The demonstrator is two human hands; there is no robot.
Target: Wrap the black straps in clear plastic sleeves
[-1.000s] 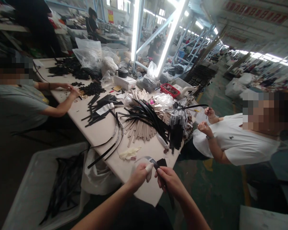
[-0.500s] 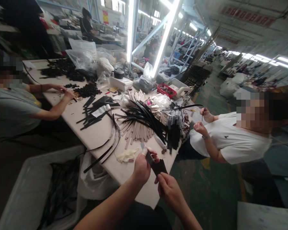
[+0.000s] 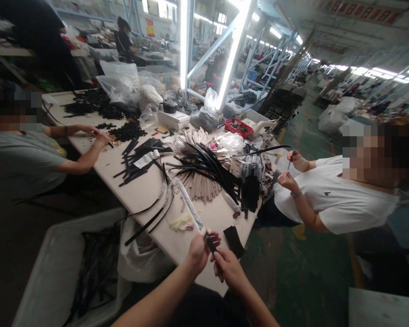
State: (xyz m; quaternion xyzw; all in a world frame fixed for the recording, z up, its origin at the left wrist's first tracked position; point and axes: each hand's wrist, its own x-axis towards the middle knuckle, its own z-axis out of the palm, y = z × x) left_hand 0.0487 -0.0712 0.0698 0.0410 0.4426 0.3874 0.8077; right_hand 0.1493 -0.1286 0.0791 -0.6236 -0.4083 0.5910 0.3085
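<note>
My left hand is closed round a long flat strap. Its far part, pale and shiny like plastic wrapping, slants up and left over the table. The dark end of the strap pokes out between my hands, where the fingers of my right hand pinch it. Just beyond my right hand, a black rectangular piece lies at the table's right edge. A crumpled pale yellow glove is on the table left of the strap.
On the white table are a pile of beige strips, black straps and a red basket. A white bin stands at left. One co-worker sits left; another holds a thin black strip at right.
The black rectangular piece has left my hands and lies on the table edge. My hands have come lower and nearer, and more of the pale strap shows beyond my left hand.
</note>
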